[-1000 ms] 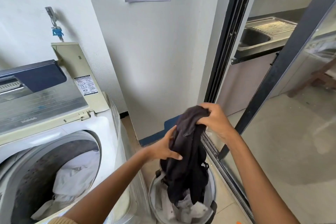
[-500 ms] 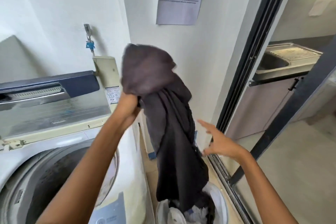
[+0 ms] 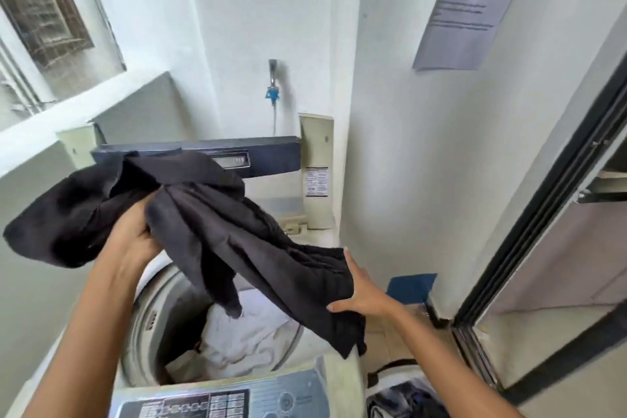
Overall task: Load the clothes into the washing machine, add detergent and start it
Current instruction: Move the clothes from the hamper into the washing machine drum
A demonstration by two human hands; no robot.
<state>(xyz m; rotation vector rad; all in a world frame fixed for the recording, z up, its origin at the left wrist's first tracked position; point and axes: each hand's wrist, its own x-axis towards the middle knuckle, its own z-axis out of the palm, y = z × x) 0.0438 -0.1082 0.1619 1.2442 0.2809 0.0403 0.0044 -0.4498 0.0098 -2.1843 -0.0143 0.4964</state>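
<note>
The left hand (image 3: 135, 231) bunches the black garment (image 3: 210, 234) in a closed fist while the open right hand (image 3: 364, 292) props its trailing end, apparently to steer it into the washing machine drum (image 3: 149, 319) onto white laundry (image 3: 244, 332).

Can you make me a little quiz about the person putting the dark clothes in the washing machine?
1. True or false: the lid of the washing machine is closed.
2. Which hand grips the bunched middle of the dark garment? A) left B) right C) neither
3. Fill in the missing word: the laundry already lying in the drum is ____ in colour.

Key
1. False. The lid stands raised at the back and the drum is open.
2. A. The left hand grips the bunch; the right hand lies flat with its fingers stretched against the trailing end.
3. White.
</note>
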